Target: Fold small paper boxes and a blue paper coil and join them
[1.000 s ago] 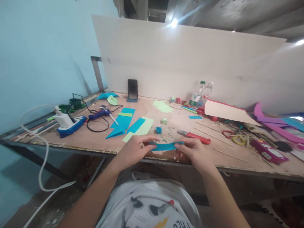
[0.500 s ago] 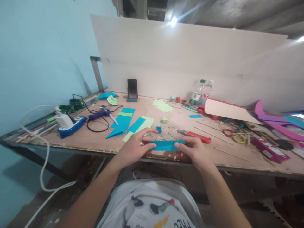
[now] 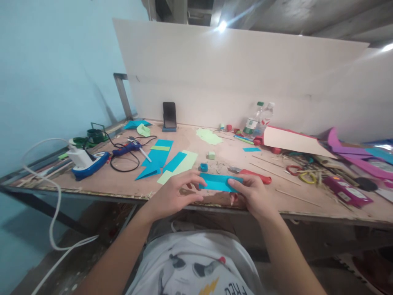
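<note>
A blue paper strip point(image 3: 216, 182) is raised above the table's front edge. My right hand point(image 3: 254, 192) pinches its right end, thumb on top. At the strip's left end, my left hand point(image 3: 178, 192) has thumb and fingers apart, the fingertips just beside or touching the paper. Beyond the strip lie a small blue paper cube point(image 3: 203, 167) and a pale green cube point(image 3: 211, 155). Red-handled pliers point(image 3: 254, 176) rest behind my right hand. To the left are a light green paper sheet point(image 3: 188, 162) and a blue sheet point(image 3: 162, 153).
On the left are a blue glue gun point(image 3: 130, 147) and a power strip point(image 3: 90, 166) with a white plug. A phone point(image 3: 169, 114) stands at the back. Bottles point(image 3: 253, 121), thin sticks point(image 3: 274, 174), scissors point(image 3: 307, 177) and a purple box point(image 3: 348, 191) occupy the right.
My left thumb has come off the strip and the left fingers have spread. The strip's left end has risen slightly while my right hand keeps its pinch.
</note>
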Demonstrator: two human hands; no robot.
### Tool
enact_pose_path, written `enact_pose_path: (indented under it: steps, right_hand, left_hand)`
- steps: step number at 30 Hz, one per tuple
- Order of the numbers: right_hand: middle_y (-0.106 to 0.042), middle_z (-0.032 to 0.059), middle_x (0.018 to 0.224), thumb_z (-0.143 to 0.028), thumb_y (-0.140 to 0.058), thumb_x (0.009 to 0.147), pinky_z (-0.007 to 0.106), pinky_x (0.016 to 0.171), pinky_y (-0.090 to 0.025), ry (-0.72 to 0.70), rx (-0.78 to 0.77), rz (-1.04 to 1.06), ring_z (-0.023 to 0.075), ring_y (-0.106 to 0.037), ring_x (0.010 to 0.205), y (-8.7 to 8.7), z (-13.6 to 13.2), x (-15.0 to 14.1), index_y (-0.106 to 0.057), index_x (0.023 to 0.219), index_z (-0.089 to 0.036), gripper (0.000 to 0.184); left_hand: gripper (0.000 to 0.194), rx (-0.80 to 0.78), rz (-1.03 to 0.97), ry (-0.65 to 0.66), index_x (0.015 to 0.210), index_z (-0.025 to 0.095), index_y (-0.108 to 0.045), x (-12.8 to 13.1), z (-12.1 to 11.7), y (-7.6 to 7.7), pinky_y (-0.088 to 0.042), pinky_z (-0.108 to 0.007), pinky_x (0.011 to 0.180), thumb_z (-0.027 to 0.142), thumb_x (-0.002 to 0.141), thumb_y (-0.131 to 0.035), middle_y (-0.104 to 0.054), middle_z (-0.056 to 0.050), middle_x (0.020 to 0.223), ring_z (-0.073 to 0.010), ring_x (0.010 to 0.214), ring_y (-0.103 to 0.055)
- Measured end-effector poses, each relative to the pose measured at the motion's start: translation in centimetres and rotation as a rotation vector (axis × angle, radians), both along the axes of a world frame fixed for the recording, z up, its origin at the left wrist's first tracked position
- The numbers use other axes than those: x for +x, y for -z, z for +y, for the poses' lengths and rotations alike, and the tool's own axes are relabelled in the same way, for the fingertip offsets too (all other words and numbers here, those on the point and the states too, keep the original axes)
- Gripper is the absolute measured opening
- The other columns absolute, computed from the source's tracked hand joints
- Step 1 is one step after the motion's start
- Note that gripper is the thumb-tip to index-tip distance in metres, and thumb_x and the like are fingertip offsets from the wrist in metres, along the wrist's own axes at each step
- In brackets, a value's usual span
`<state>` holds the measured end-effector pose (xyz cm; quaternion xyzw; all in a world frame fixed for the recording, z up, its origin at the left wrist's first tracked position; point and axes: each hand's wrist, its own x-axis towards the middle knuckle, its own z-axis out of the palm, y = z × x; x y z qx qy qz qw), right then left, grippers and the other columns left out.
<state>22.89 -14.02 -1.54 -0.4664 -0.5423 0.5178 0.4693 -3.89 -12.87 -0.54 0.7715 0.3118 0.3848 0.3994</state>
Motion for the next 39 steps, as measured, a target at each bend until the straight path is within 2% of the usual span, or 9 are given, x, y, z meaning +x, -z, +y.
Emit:
enact_pose_path:
  steps: [4, 10, 15, 18, 21, 25, 30, 34, 39]
  right_hand:
    - [-0.07, 0.0028, 0.054, -0.056, -0.086, 0.08, 0.025, 0.05, -0.045, -0.038, 0.006, -0.033, 0.0143, -0.061, 0.048, -0.7, -0.3, -0.5, -0.076, 0.077, -0.017, 0.041]
    - [-0.07, 0.0038, 0.053, -0.061, -0.085, 0.078, 0.024, 0.049, -0.044, -0.05, 0.016, -0.056, 0.0134, -0.06, 0.046, -1.5, -0.5, -0.9, -0.073, 0.073, -0.016, 0.046]
    - [-0.071, 0.0035, 0.057, -0.061, -0.085, 0.079, 0.025, 0.049, -0.047, -0.083, -0.024, -0.068, 0.0151, -0.063, 0.049, -1.4, -0.7, -0.9, -0.073, 0.078, -0.017, 0.046]
    - [-0.07, 0.0015, 0.06, -0.059, -0.084, 0.082, 0.026, 0.051, -0.05, -0.072, 0.012, -0.064, 0.0162, -0.066, 0.053, -1.2, -0.8, -0.9, -0.075, 0.099, -0.018, 0.045]
    - [-0.067, -0.0033, 0.067, -0.057, -0.083, 0.083, 0.026, 0.05, -0.05, 0.057, 0.109, 0.02, 0.0153, -0.065, 0.053, -1.1, -0.7, -0.9, -0.066, 0.121, -0.025, 0.052]
    - [-0.072, -0.0008, 0.082, -0.056, -0.085, 0.08, 0.026, 0.051, -0.052, 0.165, 0.225, 0.129, 0.0159, -0.068, 0.06, -0.8, -0.6, -0.9, -0.056, 0.099, -0.027, 0.045]
    - [-0.08, 0.005, 0.099, -0.038, -0.088, 0.08, 0.03, 0.062, -0.058, 0.138, 0.351, 0.032, 0.0197, -0.075, 0.077, -0.4, -1.3, -0.9, -0.073, 0.103, -0.027, 0.03]
    - [-0.081, 0.004, 0.089, -0.033, -0.088, 0.078, 0.035, 0.071, -0.062, 0.154, 0.351, -0.117, 0.0226, -0.076, 0.08, -0.7, -1.7, -1.2, -0.082, 0.104, -0.028, 0.028]
    - [-0.081, 0.0034, 0.082, -0.034, -0.088, 0.077, 0.037, 0.07, -0.062, 0.18, 0.358, -0.151, 0.0224, -0.074, 0.075, -0.7, -1.5, -1.4, -0.085, 0.096, -0.028, 0.02]
  left_hand:
    - [0.012, -0.049, 0.058, -0.02, 0.094, 0.021, -0.076, 0.2, 0.0, -0.2, -0.052, -0.025, 0.075, 0.032, 0.093, -0.071, -0.074, -0.004, 0.098, -0.0179, 0.088, -0.068]
    - [0.017, 0.01, -0.003, -0.073, 0.099, 0.021, -0.076, 0.0, -0.1, 0.1, -0.052, -0.026, 0.075, 0.033, 0.088, -0.079, -0.075, -0.004, 0.097, -0.0182, 0.086, -0.066]
    - [0.01, 0.029, 0.016, -0.063, 0.093, 0.021, -0.079, -0.1, -0.1, 0.1, -0.051, -0.025, 0.071, 0.029, 0.091, -0.074, -0.076, -0.004, 0.094, -0.0177, 0.084, -0.066]
    - [0.009, 0.036, -0.011, -0.09, 0.088, 0.02, -0.08, -0.2, 0.0, 0.2, -0.051, -0.026, 0.071, 0.027, 0.091, -0.073, -0.076, -0.004, 0.089, -0.018, 0.081, -0.067]
    - [0.009, 0.036, -0.119, -0.153, 0.083, 0.02, -0.078, -0.3, 0.4, 0.6, -0.052, -0.027, 0.075, 0.026, 0.089, -0.076, -0.075, -0.004, 0.084, -0.0176, 0.08, -0.067]
    - [0.011, -0.06, -0.3, -0.252, 0.082, 0.019, -0.077, -0.5, 0.9, 1.1, -0.056, -0.027, 0.073, 0.029, 0.083, -0.081, -0.077, -0.003, 0.082, -0.0178, 0.076, -0.07]
    - [0.014, -0.113, -0.377, -0.282, 0.08, 0.018, -0.077, -0.6, 1.1, 1.1, -0.058, -0.027, 0.068, 0.031, 0.079, -0.082, -0.076, -0.002, 0.078, -0.0177, 0.071, -0.072]
    - [0.014, -0.118, -0.358, -0.261, 0.082, 0.018, -0.077, -0.5, 1.1, 1.0, -0.058, -0.026, 0.068, 0.03, 0.081, -0.082, -0.077, -0.002, 0.078, -0.0182, 0.072, -0.074]
    - [0.013, -0.098, -0.296, -0.244, 0.082, 0.018, -0.078, -0.4, 1.0, 1.0, -0.058, -0.026, 0.066, 0.031, 0.083, -0.081, -0.078, -0.004, 0.081, -0.0187, 0.075, -0.073]
